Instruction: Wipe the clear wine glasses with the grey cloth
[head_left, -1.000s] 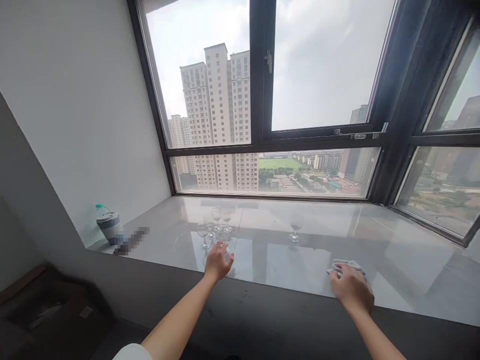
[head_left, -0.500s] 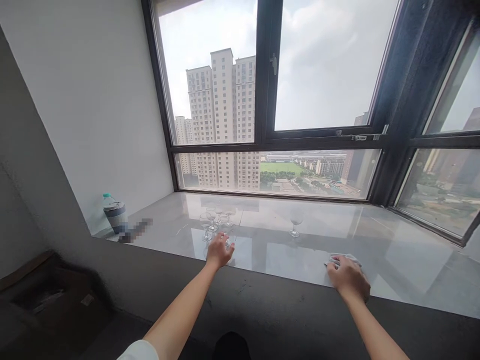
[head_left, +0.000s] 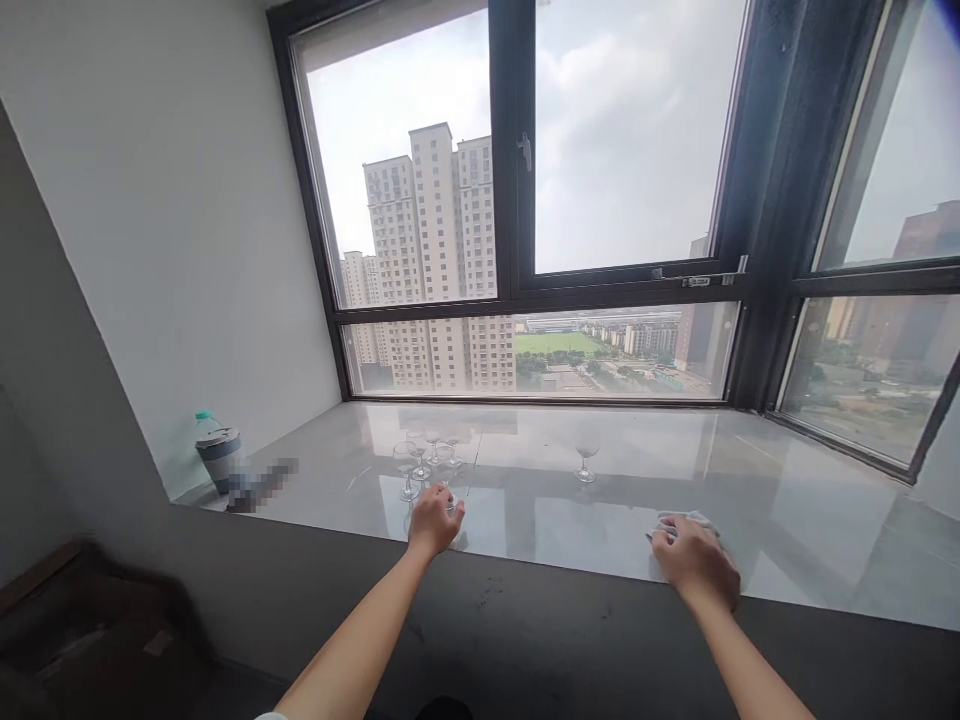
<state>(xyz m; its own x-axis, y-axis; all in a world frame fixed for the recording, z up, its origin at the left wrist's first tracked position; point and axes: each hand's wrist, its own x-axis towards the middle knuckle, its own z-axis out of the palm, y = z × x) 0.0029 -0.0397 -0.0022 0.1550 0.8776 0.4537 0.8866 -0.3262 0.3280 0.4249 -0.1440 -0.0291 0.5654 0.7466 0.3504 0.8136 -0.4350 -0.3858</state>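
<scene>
Several clear stemmed wine glasses (head_left: 420,462) stand in a cluster on the glossy grey windowsill. At the near side of that cluster, my left hand (head_left: 435,518) has its fingers curled around one wine glass (head_left: 450,480), mostly hidden behind them. One more wine glass (head_left: 586,462) stands upright by itself toward the middle of the sill. Near the sill's front edge on the right, my right hand (head_left: 696,560) is closed over a crumpled pale cloth (head_left: 688,521), pressed against the surface.
A lidded cup (head_left: 219,460) and a bottle with a green cap (head_left: 203,420) stand at the sill's left end, beside a blurred item (head_left: 262,485). The dark-framed window (head_left: 517,285) rises behind the sill (head_left: 540,525). A brown box-like object (head_left: 90,620) is at lower left.
The view has tilted and shifted slightly, so the window and glasses sit a little lower and further left. Both hands stay at nearly the same places on the sill.
</scene>
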